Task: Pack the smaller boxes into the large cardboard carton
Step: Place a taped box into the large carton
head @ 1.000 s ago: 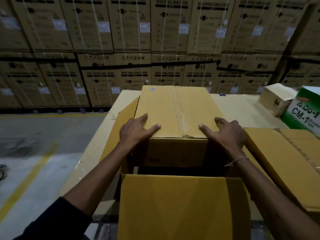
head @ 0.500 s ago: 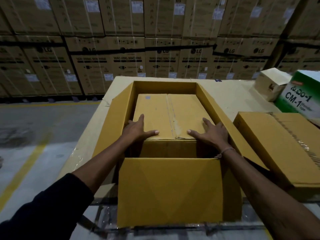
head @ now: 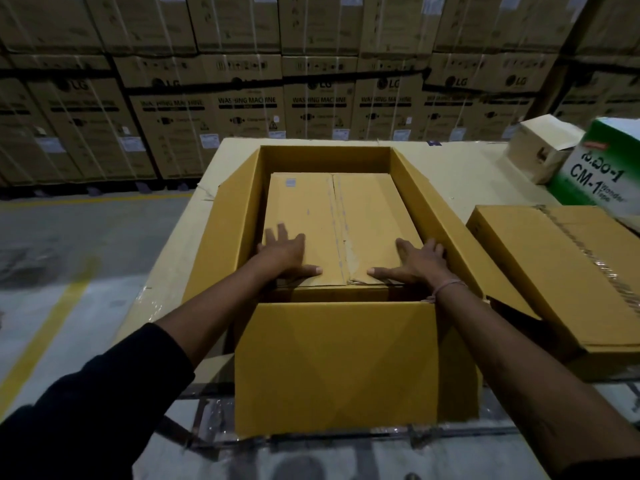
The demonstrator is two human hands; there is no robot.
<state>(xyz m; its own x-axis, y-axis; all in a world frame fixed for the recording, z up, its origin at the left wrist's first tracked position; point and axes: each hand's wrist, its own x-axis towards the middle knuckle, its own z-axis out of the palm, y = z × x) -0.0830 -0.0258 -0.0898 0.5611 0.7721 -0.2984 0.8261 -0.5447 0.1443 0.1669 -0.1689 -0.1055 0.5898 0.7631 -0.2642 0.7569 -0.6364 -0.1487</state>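
Note:
A large open cardboard carton (head: 242,216) stands on the table with its flaps up. A smaller taped brown box (head: 341,216) lies inside it, down below the rim. My left hand (head: 284,255) rests flat on the box's near left top, fingers spread. On the near right top lies my right hand (head: 417,263), also flat with its fingers apart. Neither hand wraps around the box. The carton's near flap (head: 334,368) hides the box's front side.
Another flat brown box (head: 568,271) lies on the table to the right. Behind it are a green-and-white box (head: 599,171) and a small pale carton (head: 540,147). Stacked washing-machine cartons (head: 311,98) wall off the back. The floor with a yellow line (head: 45,337) is on the left.
The smaller box has gone from above the carton's rim down inside it. Both hands followed it down and now lie flat on its top.

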